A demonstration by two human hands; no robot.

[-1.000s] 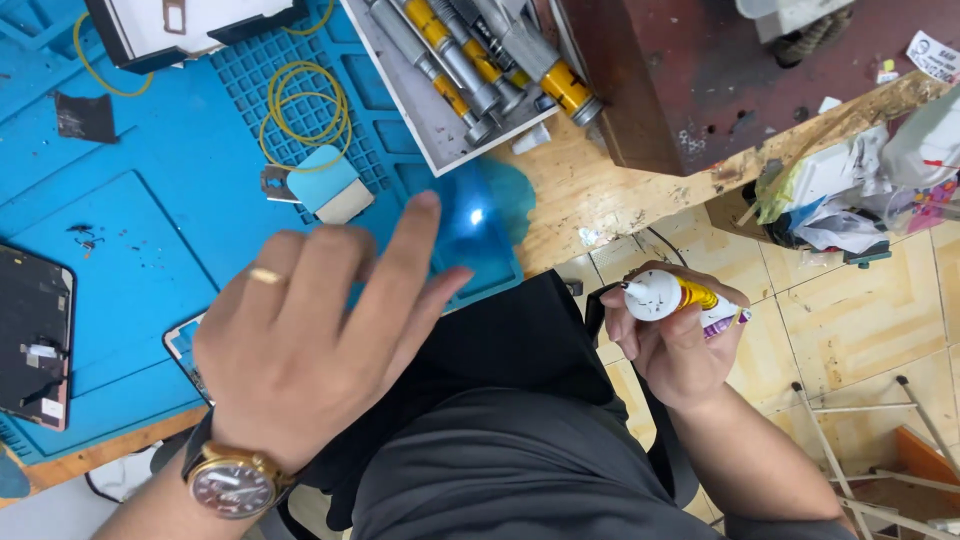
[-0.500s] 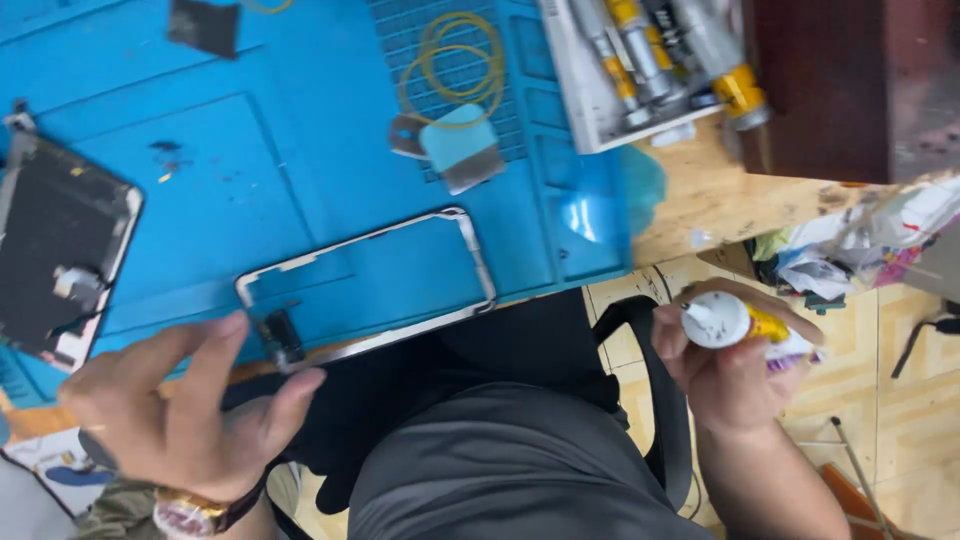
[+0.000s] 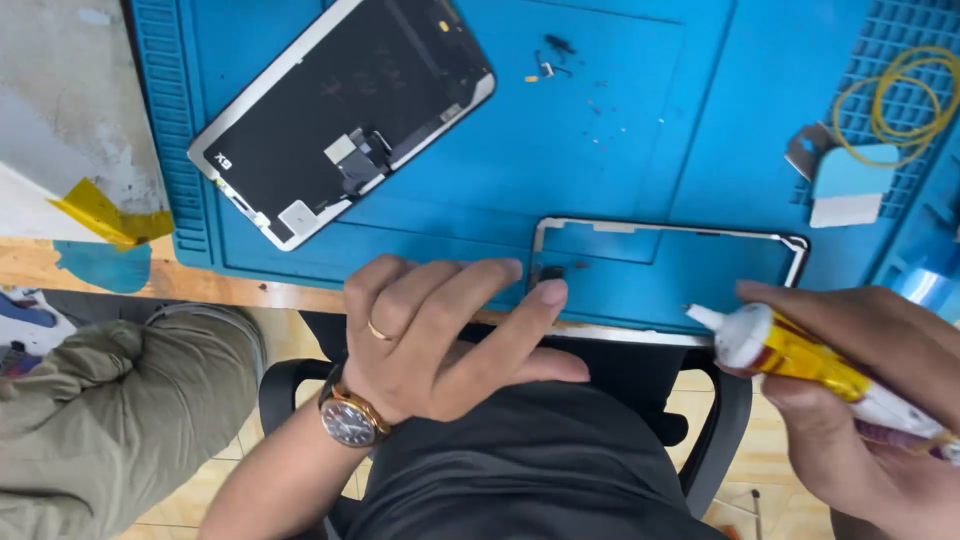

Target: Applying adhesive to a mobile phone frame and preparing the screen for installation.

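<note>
At near edge of blue mat (image 3: 620, 130), thin metal phone frame (image 3: 668, 236) lay flat; looked light, bendy, best held by long rails. Left hand (image 3: 450, 335) pinned frame's left end, fingers spread, gripping nothing. Right hand (image 3: 860, 400) closed around glue tube (image 3: 800, 355), nozzle beside frame's near-right rail. Phone screen (image 3: 340, 110) far left

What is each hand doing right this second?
Left hand: open, fingers spread, fingertips resting on the corner of the thin metal phone frame.
Right hand: closed around a white and yellow glue tube, nozzle toward the frame.
</note>
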